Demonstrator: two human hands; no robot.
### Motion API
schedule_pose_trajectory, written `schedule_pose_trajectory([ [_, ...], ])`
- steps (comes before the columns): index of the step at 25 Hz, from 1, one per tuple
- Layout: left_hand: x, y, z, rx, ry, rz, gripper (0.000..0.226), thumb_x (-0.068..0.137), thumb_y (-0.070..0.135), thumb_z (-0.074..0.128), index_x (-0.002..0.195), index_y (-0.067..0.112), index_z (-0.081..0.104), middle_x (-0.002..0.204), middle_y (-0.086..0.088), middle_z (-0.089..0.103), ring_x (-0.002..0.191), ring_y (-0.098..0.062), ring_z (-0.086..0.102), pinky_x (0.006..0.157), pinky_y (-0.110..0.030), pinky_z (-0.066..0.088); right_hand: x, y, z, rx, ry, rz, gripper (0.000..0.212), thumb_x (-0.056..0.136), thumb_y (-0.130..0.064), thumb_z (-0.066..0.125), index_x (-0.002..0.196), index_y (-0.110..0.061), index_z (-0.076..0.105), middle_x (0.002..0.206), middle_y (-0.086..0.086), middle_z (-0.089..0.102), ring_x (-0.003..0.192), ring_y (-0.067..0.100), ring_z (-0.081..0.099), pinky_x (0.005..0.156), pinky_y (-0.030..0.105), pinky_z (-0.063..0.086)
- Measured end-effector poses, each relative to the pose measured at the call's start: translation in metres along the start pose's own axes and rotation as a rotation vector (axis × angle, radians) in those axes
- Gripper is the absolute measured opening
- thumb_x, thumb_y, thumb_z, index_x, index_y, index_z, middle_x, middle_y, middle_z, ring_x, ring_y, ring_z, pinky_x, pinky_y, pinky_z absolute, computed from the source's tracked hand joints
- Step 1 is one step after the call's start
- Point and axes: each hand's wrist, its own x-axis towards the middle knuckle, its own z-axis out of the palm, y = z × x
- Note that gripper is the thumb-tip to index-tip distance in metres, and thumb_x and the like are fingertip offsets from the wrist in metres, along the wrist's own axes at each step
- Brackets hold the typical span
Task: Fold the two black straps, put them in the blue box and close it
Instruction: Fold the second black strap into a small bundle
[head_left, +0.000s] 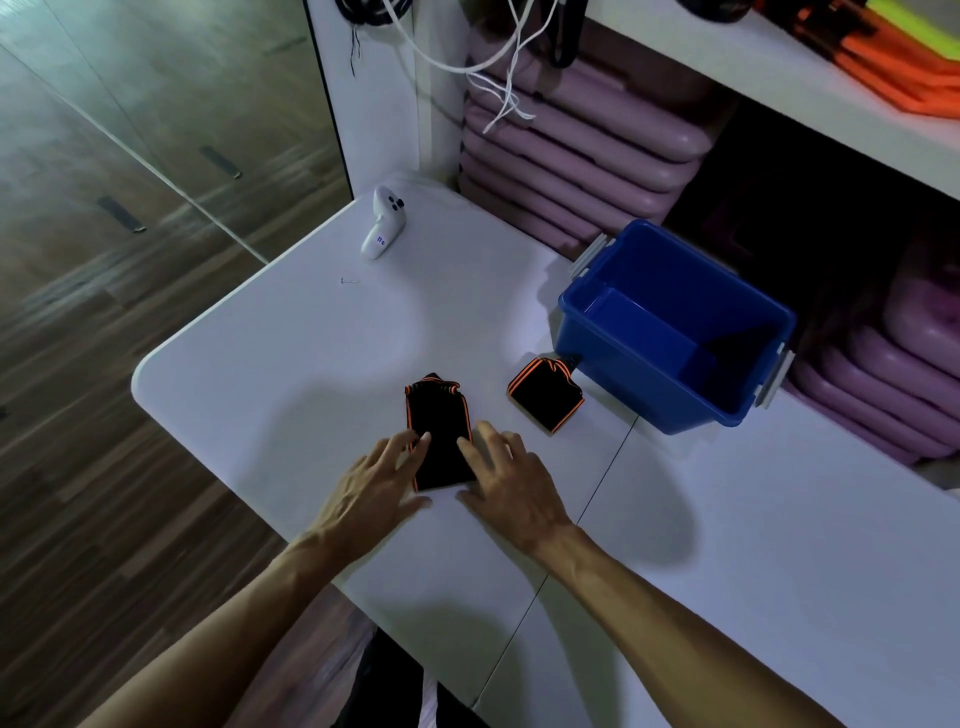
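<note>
From the head camera, looking down, a white table (270, 395) is carrying everything. The person is leaning over its near edge with both forearms reaching in from below.

One folded black strap (441, 436), trimmed in orange, is lying a little in from the near edge, roughly midway along it. The left hand (374, 483) is resting palm down on the strap's left side, fingers spread, with the fingertips touching its left border. The right hand (511, 480) is mirroring it on the right side, fingers also spread and flat, the index fingertip lying on the black cloth. Neither hand is pinching anything; they appear to be pressing the bundle flat so the fold is holding, or settling in to lift it from both sides.

The second folded strap (545, 395) is sitting just beside the blue box (649, 395), close to its near-left corner and possibly touching it, so it is probably being staged there for dropping in. The box is standing open toward the far right edge of the table, its inside looking empty, grey latches hanging at both ends. No lid is showing, so closing is not yet possible to judge.

A white controller (385, 223) is lying near the far left corner, well apart from the work.
</note>
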Motion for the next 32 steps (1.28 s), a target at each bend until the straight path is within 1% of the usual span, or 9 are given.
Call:
schedule_pose_trajectory([
  [3,0.006,0.003,-0.006,-0.117,0.016,-0.037,0.057,0.087,0.033,0.064,0.135,0.01,0.045,0.128,-0.008,0.054,0.099,-0.026,0.064,0.065,-0.034,0.056,0.005,-0.004,0.005,0.023,0.06,-0.042,0.054,0.084,-0.016,0.073,0.131,0.0,0.053,0.135,0.019,0.055,0.103,0.034,0.059,0.061,0.04,0.056],
  [6,0.0,0.002,-0.01,-0.118,0.077,-0.001,0.042,0.093,0.038,0.049,0.127,0.013,0.05,0.127,-0.002,0.059,0.1,-0.021,0.064,0.073,-0.03,0.052,0.008,-0.002,0.005,0.044,0.081,-0.118,0.053,0.09,-0.022,0.064,0.136,-0.002,0.048,0.131,0.019,0.059,0.102,0.033,0.06,0.066,0.042,0.056],
  [10,0.003,0.008,-0.006,-0.015,0.021,-0.068,0.056,0.085,0.052,0.053,0.125,0.012,0.05,0.129,-0.004,0.06,0.094,-0.022,0.066,0.071,-0.033,0.055,0.009,-0.001,0.002,0.087,0.109,-0.125,0.04,0.09,-0.016,0.064,0.126,-0.012,0.048,0.128,0.019,0.062,0.094,0.032,0.061,0.064,0.04,0.055],
  [13,0.008,0.01,-0.009,-0.069,0.022,-0.114,0.057,0.088,0.056,0.041,0.121,0.012,0.054,0.119,-0.004,0.066,0.093,-0.024,0.067,0.072,-0.033,0.054,0.012,0.0,-0.003,0.102,0.108,-0.144,0.028,0.097,-0.019,0.044,0.12,-0.009,0.056,0.117,0.015,0.068,0.091,0.03,0.061,0.064,0.04,0.055],
  [16,0.005,0.006,-0.019,-0.102,0.025,-0.063,0.056,0.094,0.054,0.028,0.124,0.013,0.052,0.1,-0.003,0.069,0.083,-0.025,0.065,0.067,-0.031,0.05,0.022,0.006,-0.014,0.184,0.028,-0.143,0.039,0.096,-0.034,0.047,0.122,-0.007,0.057,0.11,0.011,0.067,0.096,0.029,0.058,0.071,0.042,0.053],
  [21,0.014,0.007,-0.029,-0.282,-0.025,-0.207,0.055,0.09,0.054,0.032,0.124,0.015,0.052,0.094,-0.003,0.066,0.086,-0.024,0.06,0.063,-0.029,0.042,0.031,0.007,-0.019,0.358,-0.093,-0.015,0.052,0.093,-0.044,0.056,0.132,-0.011,0.053,0.117,0.011,0.062,0.105,0.029,0.052,0.082,0.046,0.052],
  [26,0.038,-0.007,-0.017,-0.537,-0.077,-0.484,0.038,0.087,0.039,0.06,0.119,0.017,0.06,0.119,-0.002,0.052,0.114,-0.021,0.045,0.09,-0.028,0.038,0.055,0.004,-0.028,0.512,-0.244,0.214,0.051,0.089,-0.038,0.05,0.136,-0.017,0.052,0.143,0.013,0.038,0.131,0.029,0.034,0.103,0.043,0.042],
  [30,0.047,-0.012,-0.011,-0.933,-0.055,-0.609,0.044,0.077,0.01,0.074,0.113,0.012,0.048,0.108,-0.01,0.065,0.1,-0.023,0.061,0.076,-0.022,0.044,0.055,-0.003,-0.04,0.822,-0.233,0.3,0.051,0.09,-0.021,0.056,0.139,-0.024,0.044,0.127,0.008,0.056,0.116,0.02,0.052,0.099,0.036,0.048],
  [32,0.051,-0.012,-0.014,-0.958,-0.056,-0.576,0.057,0.074,0.007,0.076,0.123,0.015,0.049,0.108,-0.008,0.064,0.1,-0.021,0.062,0.078,-0.023,0.048,0.049,0.0,-0.048,0.963,-0.243,0.39,0.073,0.089,-0.019,0.065,0.149,-0.029,0.026,0.135,0.009,0.052,0.116,0.012,0.051,0.095,0.026,0.047],
])
